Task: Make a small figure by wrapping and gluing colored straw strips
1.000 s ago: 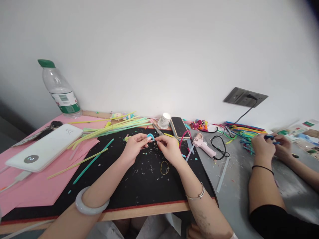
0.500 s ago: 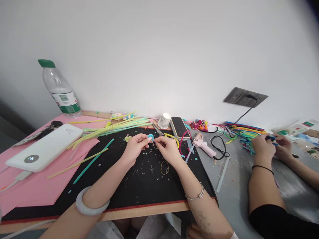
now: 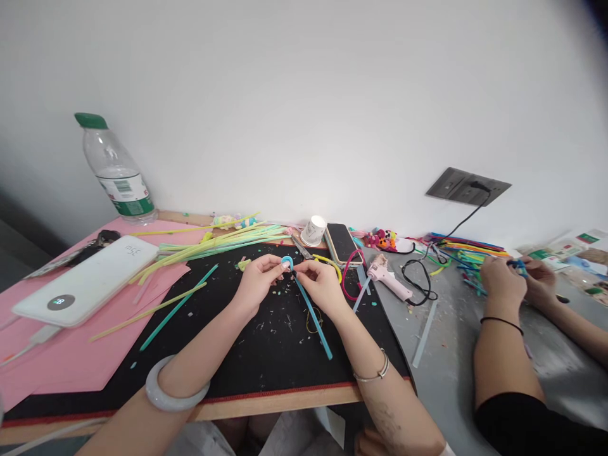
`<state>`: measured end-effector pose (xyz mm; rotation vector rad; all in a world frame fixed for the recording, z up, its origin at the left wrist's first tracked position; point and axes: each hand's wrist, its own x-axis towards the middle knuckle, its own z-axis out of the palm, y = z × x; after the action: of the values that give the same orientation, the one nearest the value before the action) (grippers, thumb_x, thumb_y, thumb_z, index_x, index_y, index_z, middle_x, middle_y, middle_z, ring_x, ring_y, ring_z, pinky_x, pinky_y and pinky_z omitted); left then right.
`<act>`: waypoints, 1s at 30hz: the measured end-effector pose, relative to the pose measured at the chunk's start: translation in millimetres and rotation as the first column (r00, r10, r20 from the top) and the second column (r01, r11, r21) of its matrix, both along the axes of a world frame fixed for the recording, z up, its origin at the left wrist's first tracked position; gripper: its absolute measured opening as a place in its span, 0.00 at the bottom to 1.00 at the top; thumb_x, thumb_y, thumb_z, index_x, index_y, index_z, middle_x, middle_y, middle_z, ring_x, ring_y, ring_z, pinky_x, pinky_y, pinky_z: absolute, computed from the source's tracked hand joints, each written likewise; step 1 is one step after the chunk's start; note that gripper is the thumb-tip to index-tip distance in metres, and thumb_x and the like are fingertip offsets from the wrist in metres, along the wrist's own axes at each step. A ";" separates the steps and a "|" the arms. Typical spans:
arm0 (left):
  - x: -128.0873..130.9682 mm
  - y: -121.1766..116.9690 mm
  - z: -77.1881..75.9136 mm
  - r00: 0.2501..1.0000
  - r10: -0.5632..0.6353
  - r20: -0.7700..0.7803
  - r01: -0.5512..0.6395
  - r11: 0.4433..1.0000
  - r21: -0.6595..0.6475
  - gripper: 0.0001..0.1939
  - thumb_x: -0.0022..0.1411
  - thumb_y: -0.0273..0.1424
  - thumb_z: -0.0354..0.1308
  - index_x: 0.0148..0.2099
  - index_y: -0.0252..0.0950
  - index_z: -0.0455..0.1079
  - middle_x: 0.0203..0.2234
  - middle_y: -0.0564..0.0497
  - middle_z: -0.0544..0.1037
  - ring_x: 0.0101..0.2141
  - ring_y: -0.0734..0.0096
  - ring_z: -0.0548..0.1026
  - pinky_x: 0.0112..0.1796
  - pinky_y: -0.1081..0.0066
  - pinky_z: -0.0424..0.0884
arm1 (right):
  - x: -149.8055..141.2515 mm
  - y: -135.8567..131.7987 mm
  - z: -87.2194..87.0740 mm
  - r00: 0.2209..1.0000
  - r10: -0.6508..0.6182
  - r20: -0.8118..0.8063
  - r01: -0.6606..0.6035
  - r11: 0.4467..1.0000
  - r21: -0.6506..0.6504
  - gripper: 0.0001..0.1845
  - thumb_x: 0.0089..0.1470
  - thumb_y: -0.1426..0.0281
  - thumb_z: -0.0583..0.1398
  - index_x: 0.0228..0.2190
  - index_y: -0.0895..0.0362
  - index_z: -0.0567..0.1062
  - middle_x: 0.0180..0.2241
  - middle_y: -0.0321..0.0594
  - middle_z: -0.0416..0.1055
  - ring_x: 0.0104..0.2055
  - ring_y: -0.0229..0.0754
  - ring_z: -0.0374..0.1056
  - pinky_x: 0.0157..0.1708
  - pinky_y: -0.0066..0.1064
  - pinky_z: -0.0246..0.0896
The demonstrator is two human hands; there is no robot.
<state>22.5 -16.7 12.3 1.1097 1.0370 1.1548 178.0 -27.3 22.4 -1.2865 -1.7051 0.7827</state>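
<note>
A blue pipe cleaner (image 3: 311, 311) is held between my two hands over the black mat (image 3: 228, 364). Its upper end is curled into a small loop, and its long tail slants down to the right. My left hand (image 3: 259, 278) pinches it at the curled end. Close beside, my right hand (image 3: 319, 283) has its fingers closed on it just below the loop; the fingertips partly hide the spot. Under the tail lies a thin yellowish rubber band (image 3: 310, 322), with bits of fluff scattered around.
Yellow and green pipe cleaners (image 3: 209, 247) lie left, near a white power bank (image 3: 85, 282) and a bottle (image 3: 116, 171). Behind stand a paper cup (image 3: 314, 230) and a phone (image 3: 342, 244). Right are a pink glue gun (image 3: 389, 278) and a co-worker's hands (image 3: 517, 278).
The long tail of the blue pipe cleaner now shows below my hands, swung down across the mat. My hands stay almost in place. The co-worker's hands have shifted slightly.
</note>
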 end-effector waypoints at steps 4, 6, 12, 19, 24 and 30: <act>0.3 0.4 -1.2 1.000 -0.024 -0.014 0.024 1.000 0.002 0.14 0.49 0.40 0.63 0.33 0.35 0.70 0.23 0.53 0.71 0.26 0.76 0.66 0.28 0.75 0.60 | -0.1 1.4 -0.5 0.998 -0.012 -0.059 0.010 0.999 -0.038 0.07 0.46 0.72 0.58 0.28 0.60 0.76 0.28 0.40 0.74 0.28 0.38 0.68 0.31 0.28 0.62; 0.6 -0.1 -0.3 0.999 -0.038 -0.018 0.038 0.999 0.000 0.14 0.49 0.40 0.62 0.33 0.35 0.70 0.24 0.54 0.70 0.26 0.76 0.66 0.28 0.75 0.60 | -0.1 2.1 -1.3 0.995 -0.001 -0.097 -0.005 0.998 -0.061 0.07 0.46 0.72 0.58 0.28 0.60 0.76 0.27 0.40 0.74 0.28 0.37 0.68 0.31 0.28 0.62; 0.9 -2.0 3.6 0.997 -0.078 0.019 0.079 0.996 -0.031 0.15 0.48 0.41 0.63 0.31 0.34 0.68 0.23 0.56 0.66 0.25 0.78 0.62 0.27 0.76 0.59 | -1.2 1.6 1.2 0.979 -0.013 -0.203 -0.015 0.991 -0.136 0.06 0.44 0.69 0.61 0.24 0.60 0.75 0.21 0.35 0.70 0.23 0.34 0.64 0.25 0.26 0.60; 2.8 -2.3 2.3 0.992 -0.110 0.069 0.113 0.993 -0.037 0.14 0.48 0.39 0.63 0.28 0.34 0.67 0.23 0.56 0.66 0.25 0.79 0.63 0.27 0.76 0.59 | -4.2 -1.3 6.5 0.897 -0.039 -0.441 -0.102 0.951 -0.291 0.10 0.42 0.66 0.64 0.25 0.61 0.74 0.17 0.35 0.71 0.19 0.34 0.68 0.21 0.25 0.66; 3.0 -3.3 2.3 0.987 -0.132 0.095 0.136 0.990 -0.032 0.13 0.48 0.38 0.63 0.29 0.34 0.68 0.24 0.56 0.68 0.25 0.78 0.65 0.28 0.75 0.61 | -4.2 -1.4 5.7 0.854 -0.083 -0.514 -0.117 0.932 -0.344 0.14 0.40 0.64 0.66 0.26 0.61 0.72 0.19 0.37 0.73 0.20 0.36 0.71 0.23 0.25 0.69; 1.6 -2.5 2.8 0.984 -0.143 0.108 0.147 0.989 -0.032 0.13 0.49 0.38 0.63 0.31 0.34 0.70 0.26 0.54 0.70 0.26 0.77 0.66 0.29 0.75 0.61 | -1.3 -0.3 7.2 0.833 -0.078 -0.547 -0.143 0.926 -0.349 0.14 0.40 0.65 0.66 0.26 0.61 0.70 0.19 0.37 0.73 0.20 0.35 0.71 0.22 0.23 0.68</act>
<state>24.1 -19.2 15.1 1.0633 0.8790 1.0607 176.7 -27.5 29.6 -1.1198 -1.1343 1.4071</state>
